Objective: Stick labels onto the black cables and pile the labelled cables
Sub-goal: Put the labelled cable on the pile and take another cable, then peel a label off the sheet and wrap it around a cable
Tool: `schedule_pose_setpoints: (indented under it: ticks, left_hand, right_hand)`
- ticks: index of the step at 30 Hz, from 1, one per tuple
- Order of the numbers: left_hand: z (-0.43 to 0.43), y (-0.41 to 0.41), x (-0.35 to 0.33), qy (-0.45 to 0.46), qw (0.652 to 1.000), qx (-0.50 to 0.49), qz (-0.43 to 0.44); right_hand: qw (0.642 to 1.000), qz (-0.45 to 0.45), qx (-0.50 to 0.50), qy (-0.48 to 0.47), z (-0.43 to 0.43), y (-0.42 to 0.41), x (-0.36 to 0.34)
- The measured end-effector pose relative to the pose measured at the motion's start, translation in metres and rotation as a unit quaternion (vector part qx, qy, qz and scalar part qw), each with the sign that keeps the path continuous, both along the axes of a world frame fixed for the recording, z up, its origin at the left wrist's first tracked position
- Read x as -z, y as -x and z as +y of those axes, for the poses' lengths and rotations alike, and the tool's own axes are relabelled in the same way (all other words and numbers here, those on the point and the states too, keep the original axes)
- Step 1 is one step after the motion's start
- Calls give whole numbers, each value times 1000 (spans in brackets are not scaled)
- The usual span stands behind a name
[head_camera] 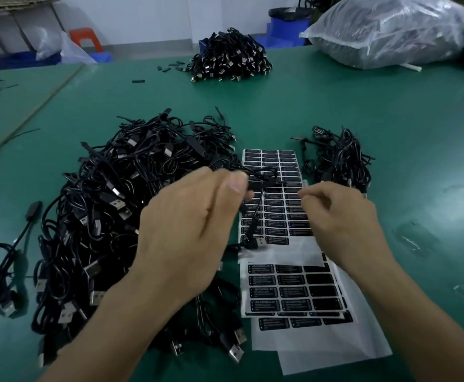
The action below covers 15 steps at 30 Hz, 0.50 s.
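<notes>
My left hand [195,224] pinches a black cable [261,183] between thumb and fingers, above the label sheets; its USB plug [255,241] dangles onto the sheet. My right hand [344,216] hovers over the upper label sheet [275,164], fingers curled, fingertips pinched together near the sheet's right edge; whether a label sits between them is unclear. A big tangled heap of black cables [109,205] lies to the left. A smaller pile of cables [338,158] lies right of the sheets. More label sheets [294,296] lie near me.
The green table [390,119] holds another cable heap [231,56] at the far middle and a large clear plastic bag [390,28] at the far right. A single loose cable [7,260] lies at the left. Blue bins stand on the floor behind.
</notes>
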<state>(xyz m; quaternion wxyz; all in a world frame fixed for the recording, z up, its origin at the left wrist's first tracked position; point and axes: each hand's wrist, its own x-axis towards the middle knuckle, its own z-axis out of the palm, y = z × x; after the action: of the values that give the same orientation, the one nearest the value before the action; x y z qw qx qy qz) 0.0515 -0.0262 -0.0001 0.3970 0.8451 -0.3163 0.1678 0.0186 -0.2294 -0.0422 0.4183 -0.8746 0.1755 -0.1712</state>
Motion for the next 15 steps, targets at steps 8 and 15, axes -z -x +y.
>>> schedule_pose_setpoints:
  ticks: [8,15]
  left_hand:
    - [-10,5,15,-240,949,-41,-201]
    - [-6,0,22,-256,947,1,-195]
  right_hand:
    - [966,0,29,-256,-10,3,-18]
    - [943,32,40,-330,-9,5,-28]
